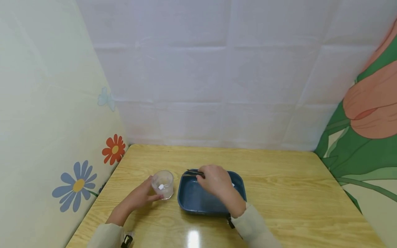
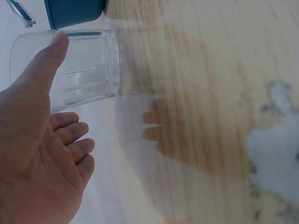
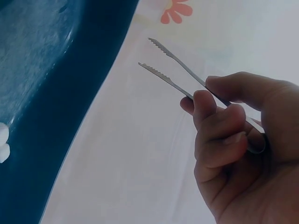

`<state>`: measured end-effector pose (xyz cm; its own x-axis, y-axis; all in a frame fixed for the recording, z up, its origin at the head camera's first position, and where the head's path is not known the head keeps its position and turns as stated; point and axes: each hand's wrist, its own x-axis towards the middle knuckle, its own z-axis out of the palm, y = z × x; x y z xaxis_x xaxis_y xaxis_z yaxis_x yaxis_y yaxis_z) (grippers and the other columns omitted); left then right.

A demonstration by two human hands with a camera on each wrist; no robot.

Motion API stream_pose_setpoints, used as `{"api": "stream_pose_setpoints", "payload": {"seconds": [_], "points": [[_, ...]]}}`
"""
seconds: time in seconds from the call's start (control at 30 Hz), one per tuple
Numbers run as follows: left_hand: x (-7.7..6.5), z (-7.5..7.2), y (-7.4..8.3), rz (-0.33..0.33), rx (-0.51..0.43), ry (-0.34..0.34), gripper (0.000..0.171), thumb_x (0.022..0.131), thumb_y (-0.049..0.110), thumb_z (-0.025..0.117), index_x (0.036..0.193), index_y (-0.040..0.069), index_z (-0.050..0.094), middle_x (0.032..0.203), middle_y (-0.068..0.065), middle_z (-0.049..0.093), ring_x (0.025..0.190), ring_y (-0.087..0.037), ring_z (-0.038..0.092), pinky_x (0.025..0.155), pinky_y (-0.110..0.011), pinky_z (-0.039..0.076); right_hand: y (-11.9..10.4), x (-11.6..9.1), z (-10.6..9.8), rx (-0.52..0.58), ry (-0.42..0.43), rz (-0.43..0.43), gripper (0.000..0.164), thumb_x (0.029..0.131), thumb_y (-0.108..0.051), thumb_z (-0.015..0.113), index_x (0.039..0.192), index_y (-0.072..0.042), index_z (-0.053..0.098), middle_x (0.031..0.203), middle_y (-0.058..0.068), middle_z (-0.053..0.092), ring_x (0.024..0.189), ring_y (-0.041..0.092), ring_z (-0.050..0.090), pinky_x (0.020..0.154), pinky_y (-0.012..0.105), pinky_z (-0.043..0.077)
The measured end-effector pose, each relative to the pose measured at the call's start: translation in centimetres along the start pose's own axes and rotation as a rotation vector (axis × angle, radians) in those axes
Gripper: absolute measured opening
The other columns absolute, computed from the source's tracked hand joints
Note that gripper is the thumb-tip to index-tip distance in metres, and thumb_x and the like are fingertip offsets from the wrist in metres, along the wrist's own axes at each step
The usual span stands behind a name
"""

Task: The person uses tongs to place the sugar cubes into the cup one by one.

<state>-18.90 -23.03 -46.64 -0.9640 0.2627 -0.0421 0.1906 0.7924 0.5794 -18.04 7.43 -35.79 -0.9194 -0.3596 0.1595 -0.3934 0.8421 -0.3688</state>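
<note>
My left hand (image 1: 139, 198) holds a clear drinking glass (image 1: 167, 179) on the table, with the thumb along its side. Inside the glass lies a small white piece (image 1: 161, 187). My right hand (image 1: 217, 181) grips a pair of metal tweezers (image 3: 187, 74) above a dark blue basin (image 1: 181, 199). The serrated tips of the tweezers are apart with nothing between them, and they point left toward the glass. Small white lumps (image 3: 3, 140) show in the basin in the right wrist view; my right hand and arm hide part of the basin in the head view.
The wooden table (image 1: 294, 193) carries the glass just left of the basin. White sheeting (image 1: 198, 75) hangs behind it, and flower-printed panels stand on the left (image 1: 46, 120) and the right (image 1: 366, 155).
</note>
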Motion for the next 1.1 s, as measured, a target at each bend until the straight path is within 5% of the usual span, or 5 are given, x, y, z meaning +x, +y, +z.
{"api": "stream_pose_setpoints", "payload": {"seconds": [1.1], "points": [[0.0, 0.0, -0.1, 0.008, -0.016, 0.004, 0.095, 0.074, 0.051, 0.073, 0.145, 0.005, 0.03, 0.147, -0.029, 0.025, 0.135, -0.043, 0.027, 0.106, -0.058, 0.026, 3.2, -1.9, -0.3, 0.0, 0.039, 0.053, 0.02, 0.087, -0.027, 0.064, 0.1, -0.014, 0.072, 0.09, 0.0, 0.07, 0.069, 0.009, 0.063, 0.061, 0.03, 0.053]]}}
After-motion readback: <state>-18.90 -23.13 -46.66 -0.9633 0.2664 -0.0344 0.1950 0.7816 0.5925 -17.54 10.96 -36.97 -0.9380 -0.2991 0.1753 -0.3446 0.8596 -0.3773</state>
